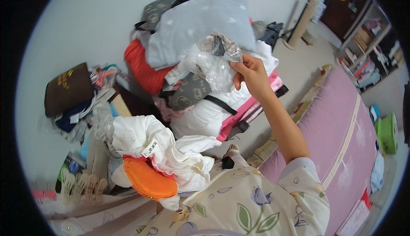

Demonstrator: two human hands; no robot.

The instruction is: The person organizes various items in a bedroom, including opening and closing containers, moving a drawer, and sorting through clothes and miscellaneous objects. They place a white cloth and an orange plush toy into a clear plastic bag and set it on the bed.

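Observation:
My right hand [253, 76] pinches the edge of a crumpled clear plastic bag [216, 66] between thumb and fingers. The bag hangs over a pile holding a pale blue folded blanket with white stars [198, 28], a red knitted cloth [144, 66], a grey patterned item with a black strap [190, 92] and white bedding [198, 120]. My left hand is hidden, below a bundle of white cloth [179, 162] with a tag. An orange zipped pouch or plush part [150, 178] lies against the front of that bundle, close to my body.
At the left, a dark brown bag [69, 88] rests on other cloth and plastic. Several pale clothes pegs [80, 184] are at lower left. A bed with a pink-purple cover [330, 133] stands at the right. Farther back are a cat scratching post [301, 24], shelves [368, 44] and a green basin [386, 133].

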